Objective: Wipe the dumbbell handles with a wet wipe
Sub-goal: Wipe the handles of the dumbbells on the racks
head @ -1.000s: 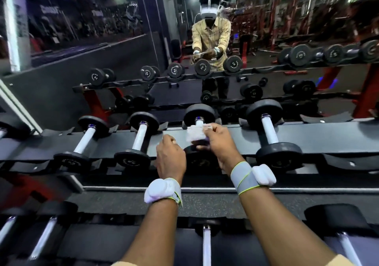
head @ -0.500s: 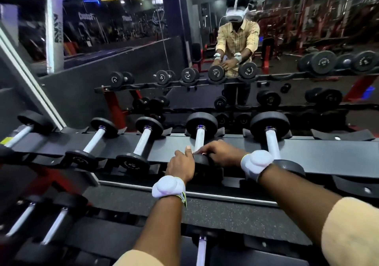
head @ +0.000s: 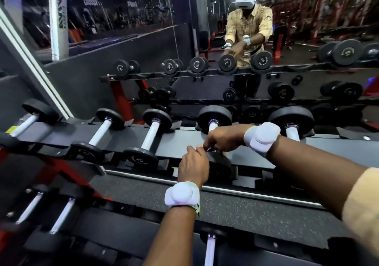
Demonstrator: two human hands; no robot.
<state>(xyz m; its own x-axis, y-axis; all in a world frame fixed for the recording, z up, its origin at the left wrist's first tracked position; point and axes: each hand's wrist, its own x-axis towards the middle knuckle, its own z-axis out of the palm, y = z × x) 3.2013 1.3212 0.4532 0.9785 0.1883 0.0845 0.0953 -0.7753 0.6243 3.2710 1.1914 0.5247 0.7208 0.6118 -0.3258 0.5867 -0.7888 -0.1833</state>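
A black dumbbell (head: 214, 115) with a white-looking handle lies across the top rack rail (head: 184, 137), straight in front of me. My right hand (head: 224, 138) is curled over its handle and covers most of it. No wet wipe shows; anything under the right palm is hidden. My left hand (head: 193, 167) sits at the near plate (head: 221, 168), fingers curled against its top edge, thumb close to my right fingertips. Both wrists wear white bands.
More dumbbells lie on the same rail: two to the left (head: 151, 135) (head: 102, 131) and one to the right (head: 291, 129). A lower shelf (head: 256, 210) holds further dumbbells (head: 210, 249). A mirror (head: 143, 50) behind the rack reflects a person and the gym.
The white wipe, held up over the handle a second ago, is out of sight under my right hand, which came down onto the handle. My view shifted left and closer.
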